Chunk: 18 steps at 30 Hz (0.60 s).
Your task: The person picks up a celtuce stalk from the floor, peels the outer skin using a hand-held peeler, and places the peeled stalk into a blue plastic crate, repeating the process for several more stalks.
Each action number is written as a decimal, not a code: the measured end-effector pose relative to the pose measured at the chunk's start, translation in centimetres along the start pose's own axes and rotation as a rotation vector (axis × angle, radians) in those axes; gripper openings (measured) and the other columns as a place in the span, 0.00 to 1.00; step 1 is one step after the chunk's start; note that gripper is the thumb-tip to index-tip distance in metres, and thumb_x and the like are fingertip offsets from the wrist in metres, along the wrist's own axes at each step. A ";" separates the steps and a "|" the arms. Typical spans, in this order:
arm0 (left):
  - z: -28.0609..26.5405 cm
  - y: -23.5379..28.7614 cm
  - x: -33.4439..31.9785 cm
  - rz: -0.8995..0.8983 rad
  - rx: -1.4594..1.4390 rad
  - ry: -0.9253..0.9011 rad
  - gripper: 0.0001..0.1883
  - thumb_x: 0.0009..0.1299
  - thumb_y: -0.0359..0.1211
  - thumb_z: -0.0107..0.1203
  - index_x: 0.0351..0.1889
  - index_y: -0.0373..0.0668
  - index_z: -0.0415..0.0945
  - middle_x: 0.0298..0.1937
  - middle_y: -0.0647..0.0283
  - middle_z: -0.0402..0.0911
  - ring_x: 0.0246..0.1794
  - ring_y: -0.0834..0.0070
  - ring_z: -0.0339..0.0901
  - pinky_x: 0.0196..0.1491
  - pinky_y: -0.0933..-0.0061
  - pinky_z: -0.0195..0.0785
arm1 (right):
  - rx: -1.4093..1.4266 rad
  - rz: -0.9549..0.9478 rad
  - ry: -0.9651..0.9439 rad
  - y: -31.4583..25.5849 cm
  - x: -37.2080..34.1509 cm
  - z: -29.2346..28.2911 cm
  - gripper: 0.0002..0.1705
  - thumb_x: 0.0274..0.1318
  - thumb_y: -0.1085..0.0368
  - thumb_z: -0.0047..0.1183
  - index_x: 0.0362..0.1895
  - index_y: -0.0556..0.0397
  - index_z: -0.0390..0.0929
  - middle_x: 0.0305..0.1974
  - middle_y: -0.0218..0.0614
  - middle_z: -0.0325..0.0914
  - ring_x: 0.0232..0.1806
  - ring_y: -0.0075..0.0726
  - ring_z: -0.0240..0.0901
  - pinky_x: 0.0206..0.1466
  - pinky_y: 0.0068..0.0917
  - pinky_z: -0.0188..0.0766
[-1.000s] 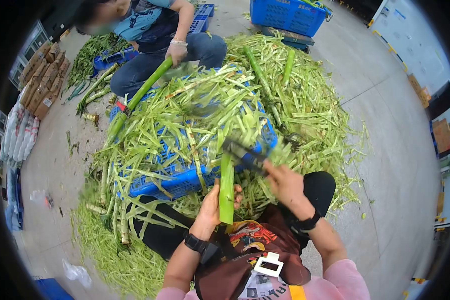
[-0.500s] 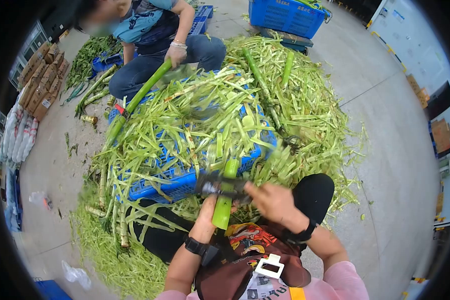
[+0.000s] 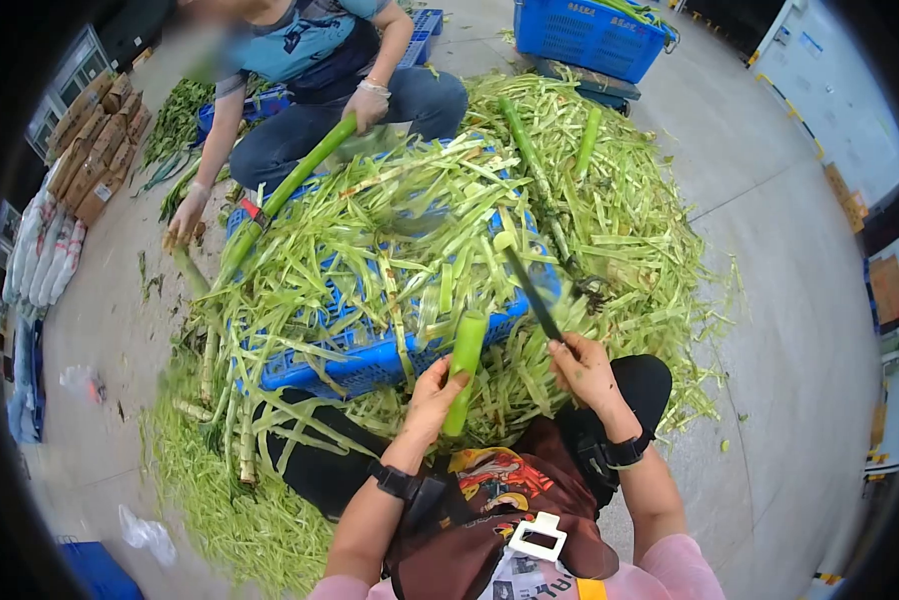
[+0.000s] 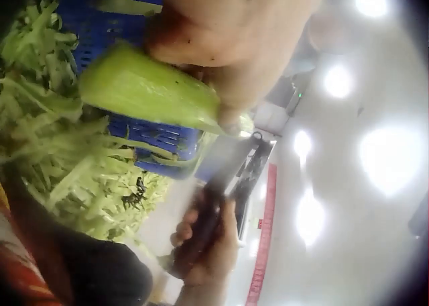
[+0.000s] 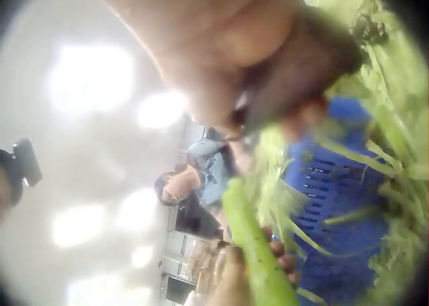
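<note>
My left hand (image 3: 432, 400) grips a peeled, bright green celtuce stem (image 3: 464, 362), tilted with its far end toward the crate. In the left wrist view the stem (image 4: 144, 91) shows smooth and pale green beneath the hand (image 4: 234, 44). My right hand (image 3: 586, 374) holds the dark handle of a peeling knife (image 3: 532, 290), its blade pointing away and to the left, apart from the stem. That knife (image 4: 247, 168) also appears in the left wrist view, fingers wrapped around its handle. Peel strips (image 3: 400, 240) cover the upside-down-looking blue crate (image 3: 355, 372) in front.
Across the crate a person (image 3: 315, 60) crouches, one gloved hand on a long green stem (image 3: 310, 170). More peelings (image 3: 630, 250) heap to the right, with stems lying on them. Another blue crate (image 3: 590, 42) stands behind; boxes (image 3: 100, 140) are stacked at the left.
The peeling knife has swung from across the stem to the right and points away. My left hand has turned the stem slightly. The other person has reached a hand down toward stems at the left.
</note>
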State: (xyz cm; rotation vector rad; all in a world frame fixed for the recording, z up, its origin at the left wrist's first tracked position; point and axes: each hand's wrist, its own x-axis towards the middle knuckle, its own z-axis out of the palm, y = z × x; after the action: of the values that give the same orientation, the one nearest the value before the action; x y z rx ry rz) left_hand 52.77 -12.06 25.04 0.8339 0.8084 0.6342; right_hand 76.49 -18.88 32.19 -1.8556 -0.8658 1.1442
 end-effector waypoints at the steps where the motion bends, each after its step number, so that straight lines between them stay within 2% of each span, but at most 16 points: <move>1: 0.1 -0.3 0.2 0.012 0.118 0.066 0.23 0.68 0.38 0.58 0.57 0.38 0.68 0.42 0.68 0.76 0.41 0.82 0.71 0.44 0.79 0.64 | -0.076 -0.024 -0.023 -0.2 -0.1 0.4 0.23 0.59 0.59 0.52 0.52 0.64 0.72 0.24 0.36 0.75 0.20 0.29 0.72 0.26 0.25 0.69; 2: 0.2 -0.6 0.3 0.022 0.237 0.128 0.23 0.68 0.37 0.58 0.57 0.38 0.68 0.43 0.68 0.76 0.42 0.82 0.70 0.45 0.79 0.63 | -0.233 -0.201 0.011 -0.1 0.0 0.8 0.23 0.58 0.59 0.52 0.52 0.63 0.73 0.24 0.38 0.76 0.21 0.32 0.72 0.26 0.26 0.69; 3: 0.2 -0.8 0.4 0.006 0.252 0.205 0.21 0.67 0.35 0.58 0.55 0.37 0.68 0.45 0.67 0.75 0.43 0.80 0.70 0.47 0.77 0.63 | -0.391 -0.375 0.048 0.0 -0.2 1.3 0.23 0.58 0.59 0.53 0.51 0.63 0.73 0.25 0.40 0.77 0.21 0.35 0.73 0.26 0.28 0.70; 4: 0.2 -1.1 0.5 0.066 0.241 0.222 0.20 0.67 0.34 0.58 0.54 0.37 0.68 0.45 0.67 0.75 0.43 0.80 0.70 0.47 0.77 0.63 | -0.552 -0.548 0.088 0.2 -0.3 1.8 0.22 0.57 0.59 0.53 0.51 0.63 0.74 0.25 0.43 0.77 0.21 0.38 0.74 0.26 0.29 0.71; 5: 0.2 -1.3 0.8 0.126 0.229 0.239 0.19 0.67 0.34 0.58 0.53 0.37 0.69 0.45 0.67 0.75 0.43 0.79 0.69 0.47 0.77 0.62 | -0.620 -0.668 0.160 0.4 -0.3 2.7 0.21 0.52 0.60 0.55 0.47 0.60 0.75 0.27 0.45 0.77 0.24 0.44 0.75 0.27 0.34 0.72; 8: 0.3 -1.2 1.7 0.290 0.271 0.277 0.16 0.66 0.29 0.57 0.51 0.37 0.69 0.44 0.66 0.75 0.43 0.78 0.69 0.48 0.75 0.62 | -0.815 -0.861 0.118 -0.1 -0.9 3.3 0.20 0.48 0.60 0.57 0.45 0.57 0.75 0.27 0.42 0.76 0.23 0.42 0.75 0.27 0.34 0.73; 10: 0.4 -1.0 2.1 0.343 0.350 0.332 0.15 0.66 0.27 0.56 0.49 0.36 0.69 0.44 0.65 0.75 0.43 0.78 0.70 0.49 0.75 0.62 | -0.878 -0.871 0.117 -0.5 -0.7 3.9 0.19 0.46 0.59 0.58 0.43 0.55 0.74 0.26 0.40 0.74 0.22 0.43 0.75 0.24 0.34 0.72; 11: 0.2 -0.8 1.8 0.250 0.434 0.352 0.13 0.65 0.24 0.56 0.47 0.35 0.69 0.44 0.65 0.75 0.43 0.79 0.70 0.49 0.76 0.62 | -0.901 -0.863 0.119 -0.7 -0.4 4.1 0.19 0.47 0.59 0.58 0.42 0.55 0.74 0.25 0.40 0.74 0.21 0.43 0.74 0.24 0.35 0.71; 14: 0.8 -0.4 1.5 0.199 0.360 0.372 0.13 0.64 0.24 0.57 0.46 0.34 0.69 0.43 0.64 0.76 0.42 0.79 0.71 0.48 0.77 0.63 | -0.927 -0.840 0.100 -1.2 0.4 4.1 0.17 0.48 0.58 0.57 0.39 0.54 0.73 0.25 0.40 0.73 0.21 0.44 0.74 0.22 0.36 0.71; 18: 0.4 -1.3 2.0 0.245 0.340 0.384 0.14 0.64 0.25 0.58 0.46 0.34 0.69 0.42 0.63 0.77 0.40 0.79 0.72 0.45 0.77 0.64 | -0.982 -0.808 0.055 -2.0 1.0 4.1 0.15 0.50 0.57 0.55 0.37 0.54 0.72 0.24 0.41 0.73 0.21 0.46 0.74 0.21 0.37 0.70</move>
State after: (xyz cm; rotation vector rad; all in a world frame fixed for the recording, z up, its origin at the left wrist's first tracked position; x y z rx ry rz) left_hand 54.39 -11.43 23.39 1.1508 1.1946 0.9055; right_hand 72.78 -16.08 32.32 -1.8545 -2.1331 0.1164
